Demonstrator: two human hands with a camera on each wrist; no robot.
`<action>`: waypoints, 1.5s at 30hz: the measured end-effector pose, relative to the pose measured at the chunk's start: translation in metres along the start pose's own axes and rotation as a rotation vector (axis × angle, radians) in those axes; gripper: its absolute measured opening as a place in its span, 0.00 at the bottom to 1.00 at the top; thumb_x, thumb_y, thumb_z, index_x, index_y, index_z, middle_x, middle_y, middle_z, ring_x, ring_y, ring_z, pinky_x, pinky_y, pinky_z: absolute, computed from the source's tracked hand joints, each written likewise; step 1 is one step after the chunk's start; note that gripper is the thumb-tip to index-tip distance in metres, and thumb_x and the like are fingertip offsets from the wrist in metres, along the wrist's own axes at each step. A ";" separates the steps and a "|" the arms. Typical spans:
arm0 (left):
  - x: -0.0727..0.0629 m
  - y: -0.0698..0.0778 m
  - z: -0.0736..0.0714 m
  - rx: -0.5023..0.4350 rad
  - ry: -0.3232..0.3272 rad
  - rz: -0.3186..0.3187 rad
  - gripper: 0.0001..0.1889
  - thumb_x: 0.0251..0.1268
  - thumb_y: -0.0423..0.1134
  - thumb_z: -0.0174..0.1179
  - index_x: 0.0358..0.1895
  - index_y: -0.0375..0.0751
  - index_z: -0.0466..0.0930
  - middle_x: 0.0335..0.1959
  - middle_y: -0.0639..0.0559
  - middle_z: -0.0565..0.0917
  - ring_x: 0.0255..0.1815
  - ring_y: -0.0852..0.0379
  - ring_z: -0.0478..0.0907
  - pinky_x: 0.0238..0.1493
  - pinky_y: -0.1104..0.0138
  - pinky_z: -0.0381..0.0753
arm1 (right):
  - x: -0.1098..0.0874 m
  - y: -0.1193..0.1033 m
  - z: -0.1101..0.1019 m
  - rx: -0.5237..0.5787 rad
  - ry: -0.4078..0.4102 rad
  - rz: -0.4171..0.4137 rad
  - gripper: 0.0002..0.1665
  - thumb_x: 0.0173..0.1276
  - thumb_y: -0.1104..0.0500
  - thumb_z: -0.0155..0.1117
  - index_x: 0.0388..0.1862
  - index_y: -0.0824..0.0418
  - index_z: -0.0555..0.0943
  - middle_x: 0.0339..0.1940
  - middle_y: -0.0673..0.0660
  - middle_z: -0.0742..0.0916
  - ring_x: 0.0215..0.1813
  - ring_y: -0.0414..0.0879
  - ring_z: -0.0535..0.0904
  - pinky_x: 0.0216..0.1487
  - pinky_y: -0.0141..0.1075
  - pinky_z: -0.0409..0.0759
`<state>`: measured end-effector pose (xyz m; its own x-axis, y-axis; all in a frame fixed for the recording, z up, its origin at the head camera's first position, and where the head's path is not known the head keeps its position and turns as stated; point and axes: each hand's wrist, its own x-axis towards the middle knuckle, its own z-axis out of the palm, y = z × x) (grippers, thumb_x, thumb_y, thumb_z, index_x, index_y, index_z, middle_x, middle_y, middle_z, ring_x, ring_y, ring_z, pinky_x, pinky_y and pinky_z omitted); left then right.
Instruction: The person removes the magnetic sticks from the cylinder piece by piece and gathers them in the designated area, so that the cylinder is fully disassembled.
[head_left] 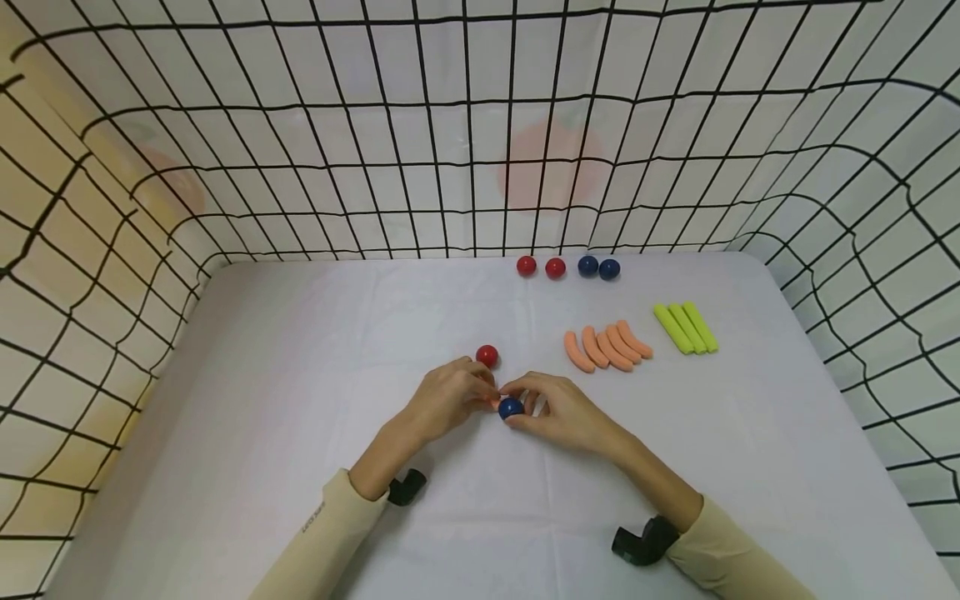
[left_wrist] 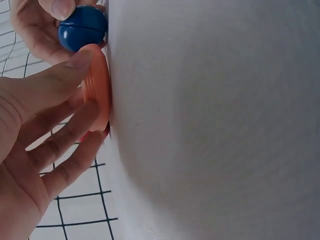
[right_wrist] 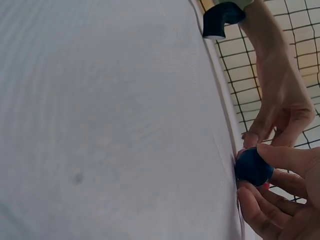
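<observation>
My left hand [head_left: 455, 395] pinches a curved orange stick [left_wrist: 98, 87] between thumb and fingers, low over the white cloth. Across from it, my right hand [head_left: 564, 410] holds a blue ball [head_left: 511, 407] with its thumb and fingertips. In the left wrist view the ball shows a seam around its middle, and one end of the stick meets it. The right wrist view has the ball [right_wrist: 254, 166] hiding most of the stick. Just beyond my left fingers lies a red ball [head_left: 487, 356].
Several curved orange sticks [head_left: 616, 347] lie to the right, with three lime-green sticks [head_left: 686, 327] beyond them. Two red balls [head_left: 527, 266] and two blue balls [head_left: 588, 266] sit at the back edge. Black wire mesh [head_left: 442, 133] surrounds the white table [head_left: 300, 350] at the back and sides.
</observation>
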<state>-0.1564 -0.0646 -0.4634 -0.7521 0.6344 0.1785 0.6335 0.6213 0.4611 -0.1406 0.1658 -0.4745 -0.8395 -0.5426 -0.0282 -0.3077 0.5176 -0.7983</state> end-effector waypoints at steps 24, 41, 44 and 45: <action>0.009 -0.010 0.002 -0.192 -0.042 0.025 0.05 0.57 0.38 0.76 0.36 0.45 0.95 0.36 0.53 0.89 0.39 0.59 0.85 0.45 0.72 0.83 | 0.001 0.011 -0.020 0.073 -0.157 -0.014 0.17 0.73 0.53 0.70 0.58 0.55 0.83 0.45 0.49 0.88 0.45 0.40 0.82 0.49 0.31 0.85; -0.004 -0.011 -0.008 -0.197 -0.124 0.032 0.04 0.56 0.39 0.77 0.34 0.45 0.94 0.37 0.56 0.89 0.42 0.61 0.85 0.51 0.68 0.85 | 0.072 0.014 -0.073 -0.001 0.313 0.175 0.24 0.68 0.52 0.76 0.60 0.58 0.85 0.54 0.59 0.90 0.52 0.54 0.88 0.48 0.36 0.83; -0.005 -0.008 -0.007 -0.206 -0.139 0.027 0.05 0.55 0.39 0.77 0.34 0.45 0.94 0.37 0.56 0.89 0.41 0.61 0.85 0.50 0.69 0.84 | 0.100 0.017 -0.076 0.028 0.407 0.224 0.25 0.66 0.53 0.77 0.59 0.62 0.85 0.52 0.63 0.90 0.52 0.57 0.87 0.47 0.38 0.82; -0.006 -0.008 -0.006 -0.207 -0.143 0.022 0.05 0.55 0.39 0.77 0.34 0.45 0.94 0.37 0.56 0.88 0.40 0.61 0.84 0.50 0.69 0.84 | 0.109 0.019 -0.075 0.042 0.434 0.222 0.24 0.66 0.55 0.77 0.58 0.63 0.85 0.52 0.64 0.90 0.51 0.58 0.87 0.47 0.38 0.82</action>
<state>-0.1583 -0.0760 -0.4626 -0.6958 0.7146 0.0723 0.5878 0.5087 0.6290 -0.2716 0.1658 -0.4474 -0.9948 -0.0911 0.0455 -0.0888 0.5574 -0.8255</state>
